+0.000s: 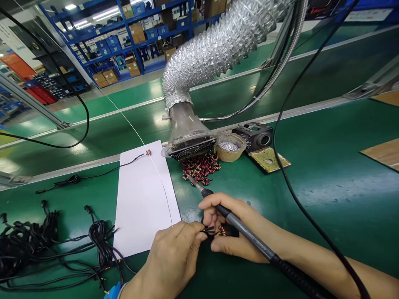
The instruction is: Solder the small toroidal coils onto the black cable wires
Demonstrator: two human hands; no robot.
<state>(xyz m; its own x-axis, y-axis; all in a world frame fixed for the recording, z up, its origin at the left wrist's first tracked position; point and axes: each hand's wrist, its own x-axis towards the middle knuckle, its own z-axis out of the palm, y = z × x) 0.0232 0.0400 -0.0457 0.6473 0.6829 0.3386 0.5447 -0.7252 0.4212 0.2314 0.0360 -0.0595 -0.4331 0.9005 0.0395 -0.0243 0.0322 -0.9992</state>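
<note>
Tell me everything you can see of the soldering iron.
The soldering iron is slim, with a dark grey handle bearing faint pale lettering, a black collar and a bare, metallic-looking front end. It slants across the right hand, whose index finger crosses over it near the front. The tip points up and left, at the edge of the pile of wire-wound ring coils; whether it touches them is unclear. Its black rear section runs out of view at lower right.
</note>
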